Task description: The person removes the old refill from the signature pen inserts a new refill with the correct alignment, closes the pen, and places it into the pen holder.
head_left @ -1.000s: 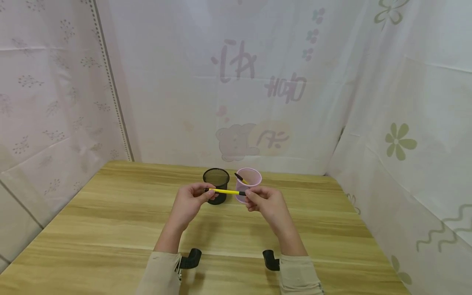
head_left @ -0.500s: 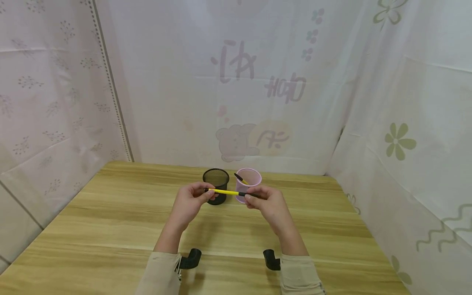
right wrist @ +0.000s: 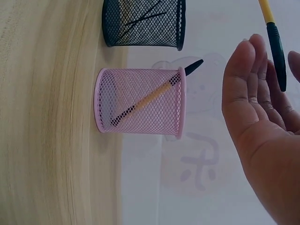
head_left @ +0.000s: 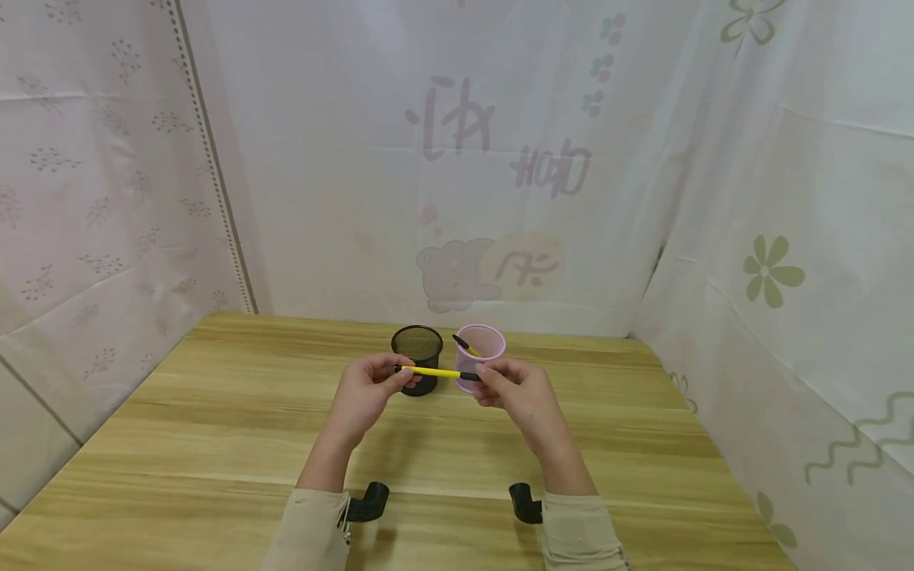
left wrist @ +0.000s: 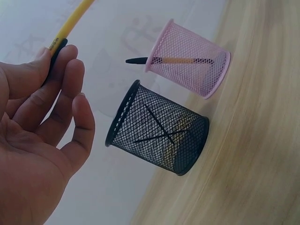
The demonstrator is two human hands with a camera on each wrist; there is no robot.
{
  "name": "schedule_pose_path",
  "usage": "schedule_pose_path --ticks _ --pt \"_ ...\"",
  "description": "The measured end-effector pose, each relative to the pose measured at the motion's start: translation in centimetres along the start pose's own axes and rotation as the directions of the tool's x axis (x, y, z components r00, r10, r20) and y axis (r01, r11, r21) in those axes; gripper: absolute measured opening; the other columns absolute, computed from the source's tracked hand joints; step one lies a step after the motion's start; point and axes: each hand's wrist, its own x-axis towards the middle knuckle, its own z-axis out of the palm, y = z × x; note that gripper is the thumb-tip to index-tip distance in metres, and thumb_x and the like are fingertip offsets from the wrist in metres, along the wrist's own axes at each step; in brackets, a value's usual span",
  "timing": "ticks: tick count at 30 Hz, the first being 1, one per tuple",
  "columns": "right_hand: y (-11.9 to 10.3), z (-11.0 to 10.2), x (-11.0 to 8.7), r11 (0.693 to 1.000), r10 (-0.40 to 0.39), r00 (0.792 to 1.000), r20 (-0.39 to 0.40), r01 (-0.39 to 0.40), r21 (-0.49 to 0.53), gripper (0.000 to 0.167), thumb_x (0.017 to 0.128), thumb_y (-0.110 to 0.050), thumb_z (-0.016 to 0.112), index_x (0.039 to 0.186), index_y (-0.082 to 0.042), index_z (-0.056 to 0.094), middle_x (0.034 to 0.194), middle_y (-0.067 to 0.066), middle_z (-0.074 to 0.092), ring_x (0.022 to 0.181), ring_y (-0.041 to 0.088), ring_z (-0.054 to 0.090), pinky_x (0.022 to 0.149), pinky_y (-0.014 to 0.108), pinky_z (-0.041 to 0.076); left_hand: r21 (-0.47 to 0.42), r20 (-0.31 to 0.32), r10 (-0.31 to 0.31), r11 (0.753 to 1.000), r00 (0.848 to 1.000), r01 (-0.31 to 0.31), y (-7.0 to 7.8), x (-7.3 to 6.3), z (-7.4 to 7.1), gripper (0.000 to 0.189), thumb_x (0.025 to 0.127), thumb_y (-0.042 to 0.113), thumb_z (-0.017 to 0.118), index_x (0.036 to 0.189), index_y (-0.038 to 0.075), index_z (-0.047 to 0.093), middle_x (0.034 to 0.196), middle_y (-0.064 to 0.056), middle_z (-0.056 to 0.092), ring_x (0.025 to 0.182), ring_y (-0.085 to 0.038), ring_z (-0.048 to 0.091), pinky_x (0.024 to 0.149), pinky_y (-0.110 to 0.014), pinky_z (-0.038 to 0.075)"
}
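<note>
A yellow pen with black ends (head_left: pixel 435 372) is held level above the table, in front of two mesh pen cups. My left hand (head_left: pixel 367 392) pinches its left end between thumb and fingers. My right hand (head_left: pixel 521 396) has thumb and fingers at the black right end, pinching it in the head view; the right wrist view shows that end (right wrist: pixel 276 56) between thumb and fingers. Behind the left hand stands the black cup (left wrist: pixel 159 133), with dark strokes and a yellowish patch showing through its mesh. The pink cup (right wrist: pixel 140 101) beside it holds another yellow-and-black pen (right wrist: pixel 152 96), leaning.
Both cups stand upright near the back of the wood-grain table (head_left: pixel 443 460). Printed white curtains (head_left: pixel 321 198) hang behind and at both sides. A black angled piece (head_left: pixel 371 502) sits by the left cuff, and a similar black piece (head_left: pixel 525 503) by the right.
Half a second ago the pen's black right end showed farther across the right fingers; now the right thumb covers its tip. The left hand and the cups look unchanged.
</note>
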Motion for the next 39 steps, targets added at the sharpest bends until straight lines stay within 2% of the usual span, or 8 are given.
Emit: schedule_pose_path --ticks 7,18,24,27,31,33,39 --pt "-0.14 0.01 -0.12 1.000 -0.012 1.000 0.016 0.012 -0.001 0.021 0.104 -0.010 0.069 0.111 0.010 0.072 0.089 0.010 0.076 0.078 0.015 0.072 0.076 0.028 0.065 0.005 -0.001 0.001 1.000 1.000 -0.001 0.01 -0.10 -0.04 0.012 0.102 0.009 0.072 0.111 0.005 0.079 0.101 -0.011 0.081 0.096 -0.018 0.076 0.102 -0.041 0.060" --pt "-0.28 0.02 -0.35 0.999 -0.024 1.000 0.009 0.024 -0.031 0.016 0.101 -0.005 0.071 0.111 0.008 0.072 0.097 0.010 0.076 0.087 0.018 0.072 0.083 0.026 0.064 0.003 0.004 -0.003 1.000 1.000 0.003 0.11 -0.25 -0.06 0.012 0.102 0.009 0.071 0.112 0.005 0.078 0.103 -0.011 0.081 0.097 -0.019 0.076 0.104 -0.043 0.060" --pt "-0.38 0.07 -0.45 0.998 -0.017 1.000 -0.009 0.016 -0.065 0.015 0.100 -0.004 0.073 0.113 0.004 0.073 0.109 0.015 0.075 0.094 0.019 0.073 0.089 0.027 0.063 0.001 0.004 -0.001 1.000 1.000 0.001 0.07 -0.25 -0.08 0.013 0.102 0.009 0.071 0.112 0.005 0.078 0.103 -0.013 0.081 0.097 -0.018 0.076 0.104 -0.045 0.060" --pt "-0.41 0.12 -0.49 0.997 -0.017 1.000 -0.016 0.015 -0.078 0.015 0.099 -0.003 0.074 0.113 0.002 0.074 0.114 0.017 0.075 0.098 0.020 0.073 0.092 0.030 0.062 0.000 0.004 0.001 1.000 1.000 -0.001 0.05 -0.26 -0.09 0.013 0.102 0.009 0.071 0.112 0.005 0.078 0.105 -0.018 0.081 0.098 -0.021 0.076 0.106 -0.049 0.058" --pt "-0.44 0.17 -0.49 0.997 -0.017 1.000 -0.020 0.016 -0.081 0.016 0.096 0.001 0.074 0.112 0.001 0.074 0.117 0.016 0.076 0.105 0.022 0.072 0.095 0.031 0.061 -0.003 0.002 0.001 1.000 1.000 -0.001 0.02 -0.25 -0.11 0.013 0.102 0.008 0.071 0.112 0.004 0.078 0.104 -0.017 0.081 0.099 -0.025 0.077 0.107 -0.052 0.057" --pt "-0.47 0.17 -0.49 0.996 -0.017 1.000 -0.022 0.015 -0.082 0.017 0.095 0.002 0.074 0.112 0.001 0.074 0.118 0.016 0.075 0.108 0.023 0.071 0.096 0.031 0.060 0.001 -0.002 -0.001 1.000 1.000 0.001 -0.02 -0.23 -0.11 0.013 0.102 0.008 0.071 0.112 0.005 0.078 0.102 -0.013 0.081 0.100 -0.026 0.077 0.105 -0.049 0.059" --pt "-0.54 0.05 -0.53 0.996 -0.013 1.000 -0.024 0.011 -0.085 0.020 0.097 -0.008 0.076 0.116 0.000 0.075 0.115 0.014 0.075 0.100 0.017 0.072 0.095 0.032 0.061 0.008 -0.005 -0.004 1.000 1.000 0.004 0.01 -0.25 -0.12 0.013 0.102 0.009 0.071 0.112 0.005 0.078 0.104 -0.014 0.081 0.099 -0.023 0.077 0.104 -0.045 0.059"
